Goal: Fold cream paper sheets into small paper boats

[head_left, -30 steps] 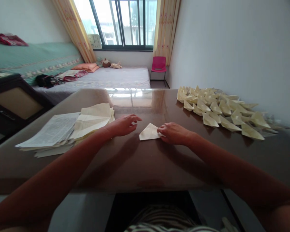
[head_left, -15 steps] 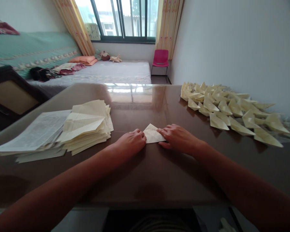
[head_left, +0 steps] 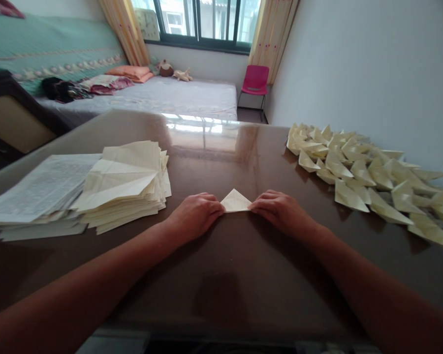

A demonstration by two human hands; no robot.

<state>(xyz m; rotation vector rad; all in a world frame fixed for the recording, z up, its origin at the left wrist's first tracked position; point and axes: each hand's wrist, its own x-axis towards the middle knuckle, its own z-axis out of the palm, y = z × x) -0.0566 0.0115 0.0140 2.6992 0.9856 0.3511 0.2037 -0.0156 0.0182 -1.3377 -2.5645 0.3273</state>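
A small triangle of folded cream paper [head_left: 235,201] lies at the middle of the brown table, its point facing away from me. My left hand [head_left: 199,212] pinches its left corner. At the opposite corner, the fingertips of my right hand [head_left: 278,209] are closed on the paper. Left of my hands is a stack of cream paper sheets [head_left: 121,184], the top one creased. Many folded paper boats [head_left: 350,169] stand in rows on the right side.
Printed white sheets [head_left: 46,184] lie beside the cream stack on the glossy table [head_left: 206,167]. A wall [head_left: 369,64] borders the right side. Beyond the table are a bed [head_left: 192,96], a pink chair [head_left: 255,79] and a window. A dark cabinet [head_left: 16,115] stands at left.
My right hand has shifted from lying over the paper's right part to pinching its right corner. The paper now shows as a neater, flatter triangle. The view has tilted downward.
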